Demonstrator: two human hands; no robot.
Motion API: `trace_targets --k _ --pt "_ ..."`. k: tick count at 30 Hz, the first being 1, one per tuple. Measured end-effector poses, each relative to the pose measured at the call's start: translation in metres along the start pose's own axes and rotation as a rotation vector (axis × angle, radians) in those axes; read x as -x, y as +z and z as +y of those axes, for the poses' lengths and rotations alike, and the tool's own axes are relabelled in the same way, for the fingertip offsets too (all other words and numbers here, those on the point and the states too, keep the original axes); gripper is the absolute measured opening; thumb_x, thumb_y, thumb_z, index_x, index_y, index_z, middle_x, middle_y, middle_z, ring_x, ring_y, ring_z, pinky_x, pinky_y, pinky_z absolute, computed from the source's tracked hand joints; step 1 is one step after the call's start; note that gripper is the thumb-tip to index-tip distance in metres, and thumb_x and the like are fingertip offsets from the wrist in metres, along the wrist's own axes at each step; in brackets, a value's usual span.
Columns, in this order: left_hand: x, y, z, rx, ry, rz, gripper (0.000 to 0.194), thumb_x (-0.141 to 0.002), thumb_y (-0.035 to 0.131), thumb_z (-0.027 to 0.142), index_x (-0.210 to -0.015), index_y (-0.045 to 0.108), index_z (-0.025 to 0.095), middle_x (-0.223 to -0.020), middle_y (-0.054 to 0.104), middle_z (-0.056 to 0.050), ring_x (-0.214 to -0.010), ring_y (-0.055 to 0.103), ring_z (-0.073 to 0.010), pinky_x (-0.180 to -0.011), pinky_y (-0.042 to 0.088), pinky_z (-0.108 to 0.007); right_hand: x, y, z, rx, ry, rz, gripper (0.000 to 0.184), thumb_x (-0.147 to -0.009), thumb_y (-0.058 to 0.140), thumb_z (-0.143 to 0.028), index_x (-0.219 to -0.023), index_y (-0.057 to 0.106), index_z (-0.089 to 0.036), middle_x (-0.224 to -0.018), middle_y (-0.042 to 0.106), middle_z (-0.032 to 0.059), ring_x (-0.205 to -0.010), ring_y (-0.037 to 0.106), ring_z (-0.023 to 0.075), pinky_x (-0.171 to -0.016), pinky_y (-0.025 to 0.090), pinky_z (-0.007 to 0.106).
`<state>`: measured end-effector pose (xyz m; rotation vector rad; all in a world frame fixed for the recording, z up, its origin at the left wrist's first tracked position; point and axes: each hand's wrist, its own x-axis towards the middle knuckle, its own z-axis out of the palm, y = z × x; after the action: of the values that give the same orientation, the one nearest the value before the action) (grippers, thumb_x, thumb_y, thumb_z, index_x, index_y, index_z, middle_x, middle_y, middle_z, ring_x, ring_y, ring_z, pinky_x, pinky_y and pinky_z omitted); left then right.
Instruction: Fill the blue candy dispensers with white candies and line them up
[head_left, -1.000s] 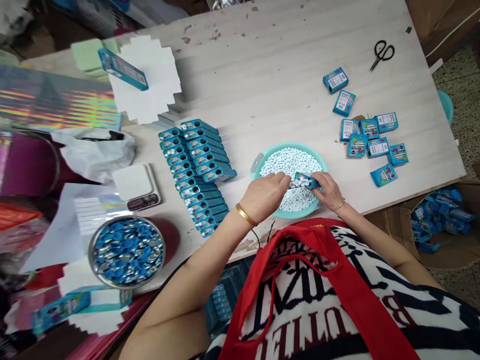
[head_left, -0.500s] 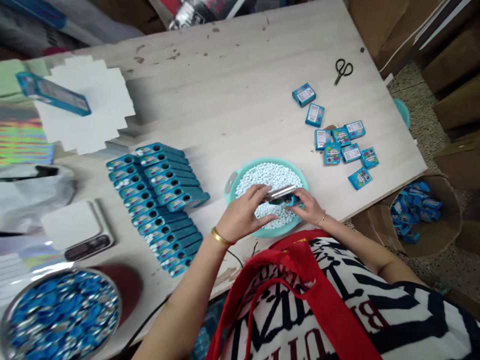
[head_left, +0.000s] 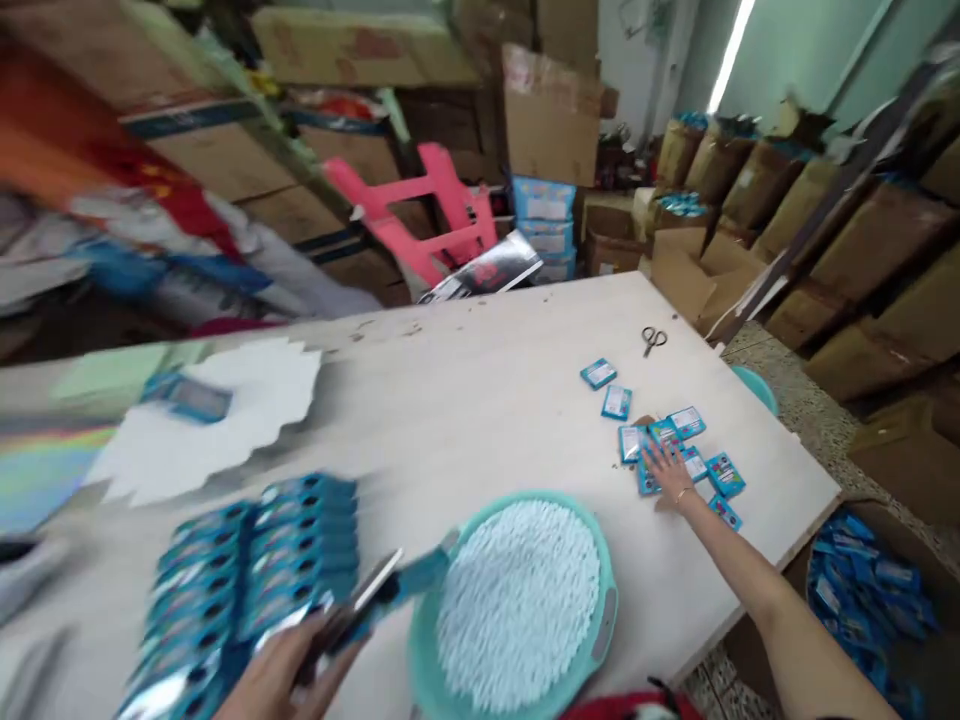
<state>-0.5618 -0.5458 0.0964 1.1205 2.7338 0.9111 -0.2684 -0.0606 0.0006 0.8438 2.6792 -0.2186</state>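
My left hand (head_left: 289, 665), at the lower left, is closed around a dark tool with a silver bar (head_left: 379, 580), blurred by motion. A narrow blue box (head_left: 420, 578) sticks out from the tool towards a turquoise basin (head_left: 606, 600) full of small white pellets (head_left: 521, 605). At the right, my right hand (head_left: 666, 470) lies with fingers spread over a cluster of small blue packets (head_left: 686, 422). It covers part of them; no packet shows gripped. Left of the basin stand rows of blue boxes (head_left: 300, 545) with round dark holes in their ends.
Black scissors (head_left: 654, 340) lie near the table's far right corner. White card sheets (head_left: 262, 375) with a blue box on them sit at the left. A carton (head_left: 795, 610) of blue packets stands beside the right table edge. Stacked cartons (head_left: 551, 120) line the back.
The view has tilted up. My right hand has left the basin and reached right onto the packets. My left hand has moved left of the basin with the tool and blue box.
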Motion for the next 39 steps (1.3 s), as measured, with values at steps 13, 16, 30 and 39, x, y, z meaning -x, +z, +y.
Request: trace_targets --k 13,16,30,39 --pt "0.03 0.032 -0.083 -0.325 -0.472 -0.319 0.034 -0.089 0.059 0.03 -0.12 0.06 0.017 -0.117 0.062 -0.012 -0.104 0.064 -0.0268 -0.085 0.05 -0.034 0.028 0.021 -0.048 -1.45 0.45 0.158 0.081 -0.048 0.089 -0.053 -0.118 0.056 -0.028 -0.108 0.063 0.0036 -0.092 0.065 0.0243 -0.079 0.059 0.049" --pt "0.019 0.039 -0.098 -0.346 -0.489 -0.319 0.035 -0.09 0.057 0.028 -0.124 0.059 0.018 -0.12 0.061 -0.013 -0.107 0.064 -0.0275 -0.085 0.05 -0.034 0.06 -0.001 -0.066 -1.737 0.448 0.099 0.062 -0.057 0.086 -0.054 -0.108 0.062 -0.027 -0.112 0.064 0.0067 -0.091 0.067 0.0247 -0.074 0.061 0.05" --pt "0.056 0.072 0.005 0.122 -0.046 -0.541 0.037 -0.098 0.043 0.042 -0.122 0.06 0.018 -0.106 0.066 -0.009 -0.097 0.063 -0.0217 -0.09 0.051 -0.035 0.164 -0.041 -0.173 -1.559 -0.187 -0.475 0.056 -0.071 0.08 -0.056 -0.114 0.062 -0.026 -0.126 0.058 0.0075 -0.121 0.054 0.0291 -0.107 0.041 0.047" --pt "0.073 0.126 0.073 -0.183 -0.106 -0.825 0.021 -0.096 0.046 0.022 -0.108 0.061 0.015 -0.11 0.062 -0.014 -0.102 0.061 -0.0249 -0.087 0.049 -0.036 0.175 -0.02 -0.156 -1.427 -0.423 -0.631 0.073 -0.063 0.084 -0.063 -0.117 0.058 -0.022 -0.118 0.058 0.0066 -0.11 0.058 0.0249 -0.098 0.047 0.039"
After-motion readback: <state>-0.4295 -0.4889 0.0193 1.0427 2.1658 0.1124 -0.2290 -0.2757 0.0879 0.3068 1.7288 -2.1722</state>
